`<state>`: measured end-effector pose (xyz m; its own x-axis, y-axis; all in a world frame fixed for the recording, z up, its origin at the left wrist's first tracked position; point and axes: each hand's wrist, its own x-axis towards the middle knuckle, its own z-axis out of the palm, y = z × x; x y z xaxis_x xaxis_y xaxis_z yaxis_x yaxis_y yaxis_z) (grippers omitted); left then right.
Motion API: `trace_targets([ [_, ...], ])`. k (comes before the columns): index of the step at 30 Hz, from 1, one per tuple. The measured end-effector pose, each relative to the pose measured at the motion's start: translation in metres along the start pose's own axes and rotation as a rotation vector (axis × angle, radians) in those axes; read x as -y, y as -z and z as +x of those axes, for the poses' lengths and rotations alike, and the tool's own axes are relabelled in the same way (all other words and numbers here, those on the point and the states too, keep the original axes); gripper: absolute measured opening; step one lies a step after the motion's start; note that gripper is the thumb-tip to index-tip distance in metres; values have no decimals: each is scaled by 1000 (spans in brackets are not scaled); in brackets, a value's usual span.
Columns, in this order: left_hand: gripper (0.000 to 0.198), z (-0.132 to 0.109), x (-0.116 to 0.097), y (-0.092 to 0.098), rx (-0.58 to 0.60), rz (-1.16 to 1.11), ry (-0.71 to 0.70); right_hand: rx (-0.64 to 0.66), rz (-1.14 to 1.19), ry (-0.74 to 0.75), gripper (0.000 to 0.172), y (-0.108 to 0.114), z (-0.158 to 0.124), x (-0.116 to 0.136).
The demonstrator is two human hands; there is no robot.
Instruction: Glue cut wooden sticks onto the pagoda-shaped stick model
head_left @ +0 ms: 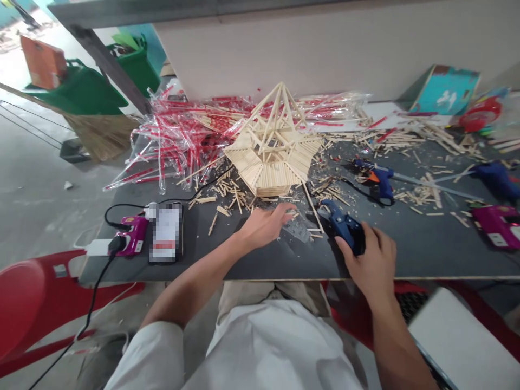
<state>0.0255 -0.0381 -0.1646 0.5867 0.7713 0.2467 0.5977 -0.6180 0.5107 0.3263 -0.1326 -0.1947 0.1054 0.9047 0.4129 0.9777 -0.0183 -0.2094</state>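
My right hand [374, 257] is closed around the handles of a blue pipe cutter [342, 223], its jaw pointing away to the left. My left hand [266, 223] hovers over the table with fingertips drawn together; anything between them is too small to make out. Under those fingertips lies a clear flat plastic piece [299, 230] with a few short stick bits beside it. Just beyond both hands stands a model of wooden sticks [273, 176], with slatted sloping panels and a pointed open frame on top. A thin stick [312, 208] leans out from its right corner.
Red-and-clear plastic wrappers [182, 138] heap at the back left. Loose sticks [390, 138] and cut bits cover the back right, near a blue glue gun [382, 181]. A phone [166, 233] and a purple power strip [132, 235] with cords sit at left, another purple strip [496, 226] at right.
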Motion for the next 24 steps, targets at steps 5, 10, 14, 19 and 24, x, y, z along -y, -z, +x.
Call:
trace_targets([
  [5, 23, 1, -8, 11, -248, 62, -203, 29, 93, 135, 73, 16, -10, 20],
  [10, 17, 2, -18, 33, -494, 15, -362, 179, 174, 372, 76, 25, -21, 56],
  [14, 12, 4, -20, 54, -424, -123, -294, 317, 246, 511, 74, 20, -13, 91],
  [19, 22, 10, -21, 95, -172, 1, -101, 466, 227, 517, 83, 16, 5, 117],
  [24, 23, 21, -26, 145, 94, 128, -80, 578, 400, 711, 62, 41, 56, 111],
])
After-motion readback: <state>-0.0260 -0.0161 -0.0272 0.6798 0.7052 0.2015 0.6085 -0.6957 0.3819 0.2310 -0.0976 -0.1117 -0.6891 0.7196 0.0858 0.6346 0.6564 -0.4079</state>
